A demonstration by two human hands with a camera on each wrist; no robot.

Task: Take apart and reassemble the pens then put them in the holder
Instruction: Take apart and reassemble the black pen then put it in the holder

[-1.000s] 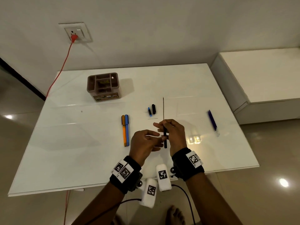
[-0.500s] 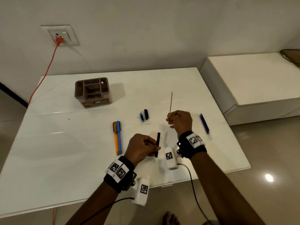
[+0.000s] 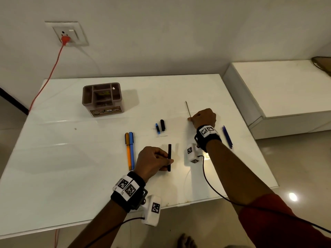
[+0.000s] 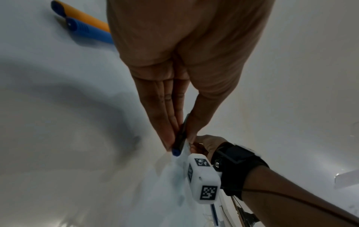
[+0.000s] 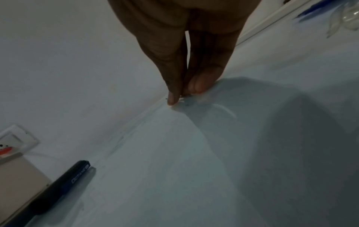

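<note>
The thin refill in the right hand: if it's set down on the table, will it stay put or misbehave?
The refill is a long, very thin rod, so probably light and somewhat bendy; the right hand holds it by one end only. Round and slim on a glossy table, it may well roll. Laying it beside the blue refills looks safer.

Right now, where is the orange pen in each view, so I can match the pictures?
Head: orange pen lies centre-left on the white table, left of the left hand gripping the black barrel. The right hand, pinching the refill, is farther right.
Left wrist: top-left corner, beside the blue pen.
Right wrist: not in it.
Shared landmark: the white table, in all three.
</note>
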